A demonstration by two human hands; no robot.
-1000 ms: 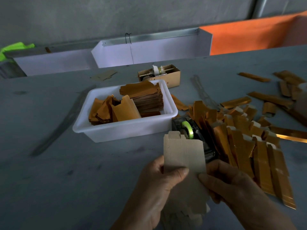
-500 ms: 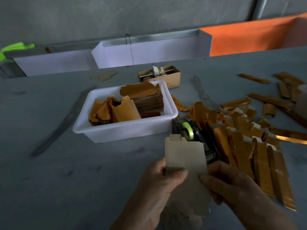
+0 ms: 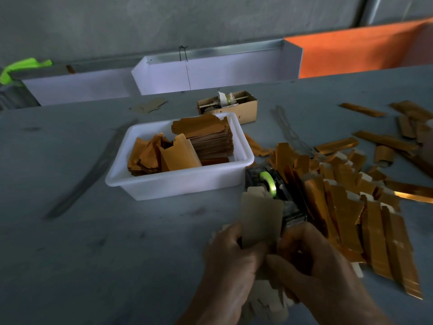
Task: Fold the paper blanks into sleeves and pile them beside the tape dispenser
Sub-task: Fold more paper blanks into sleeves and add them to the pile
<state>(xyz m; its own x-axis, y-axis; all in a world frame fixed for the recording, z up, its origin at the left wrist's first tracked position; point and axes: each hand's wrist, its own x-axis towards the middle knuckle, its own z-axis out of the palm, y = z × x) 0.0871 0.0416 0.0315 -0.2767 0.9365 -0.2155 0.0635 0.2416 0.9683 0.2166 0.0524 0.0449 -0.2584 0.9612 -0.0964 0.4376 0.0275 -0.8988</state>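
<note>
Near the bottom edge of the view, the left hand (image 3: 230,256) and the right hand (image 3: 311,261) meet around one pale paper blank (image 3: 260,219), held upright with its tabbed top edge pointing away; the fingers of both hands are curled and pinch its lower part, and more pale paper shows beneath the hands, though how it is held cannot be told. Just behind the blank stands the tape dispenser (image 3: 278,193) with a green roll of tape (image 3: 268,181), partly hidden by the blank. Against the dispenser's right side leans a loose pile of gold sleeves (image 3: 346,207), fanning out toward the near right. More gold strips (image 3: 386,139) lie scattered farther right. To the left of the dispenser, touching or nearly so, sits a white plastic tub (image 3: 178,186) holding a neat stack of gold blanks (image 3: 210,139) and a looser heap of gold pieces (image 3: 150,153). Behind the tub is a small open cardboard box (image 3: 246,109) with a roll on a spindle inside. All this rests on a grey table (image 3: 82,254) with dark smudges. Along its far edge run white folded dividers (image 3: 222,73), then an orange panel (image 3: 363,48), below a grey concrete wall (image 3: 164,19). A bright green cloth (image 3: 23,66) lies at far left.
</note>
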